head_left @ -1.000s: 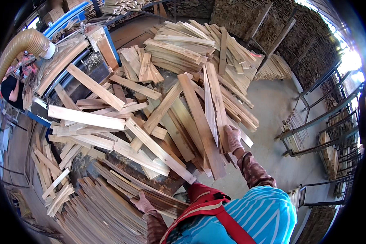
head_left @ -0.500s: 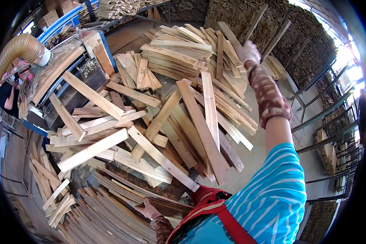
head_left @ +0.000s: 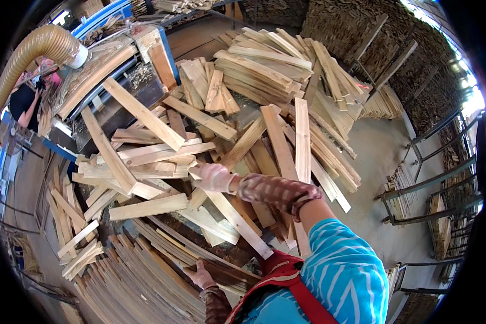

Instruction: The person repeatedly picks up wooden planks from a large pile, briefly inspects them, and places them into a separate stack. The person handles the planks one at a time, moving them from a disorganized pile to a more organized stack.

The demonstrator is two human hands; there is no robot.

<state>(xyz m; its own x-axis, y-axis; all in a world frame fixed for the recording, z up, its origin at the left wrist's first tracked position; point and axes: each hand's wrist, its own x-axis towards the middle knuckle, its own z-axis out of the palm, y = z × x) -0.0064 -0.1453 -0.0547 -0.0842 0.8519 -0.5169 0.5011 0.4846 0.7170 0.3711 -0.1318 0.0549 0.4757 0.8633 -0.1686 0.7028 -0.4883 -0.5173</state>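
Note:
My right hand (head_left: 213,178), in a pale glove with a brown patterned sleeve above it, reaches left across the heap of loose boards. Its fingers curl at the upper end of a light wooden board (head_left: 237,221), which slants down toward my red apron (head_left: 281,272). Low in the view, my left hand (head_left: 201,275), gloved too, rests on the dark weathered boards (head_left: 146,281), thumb and fingers apart. Another pale board (head_left: 148,207) lies left of my right hand.
A planing machine (head_left: 100,81) with a ribbed tan hose (head_left: 43,46) stands at the far left, a person (head_left: 29,102) behind it. Stacked light boards (head_left: 259,75) lie at the back. Metal racks (head_left: 432,189) line the right side; a tall wood stack (head_left: 351,27) stands behind.
My right hand has come back from the far right pile to the middle of the heap, leaving the board it held there. My left hand stays on the dark boards. The view has shifted slightly.

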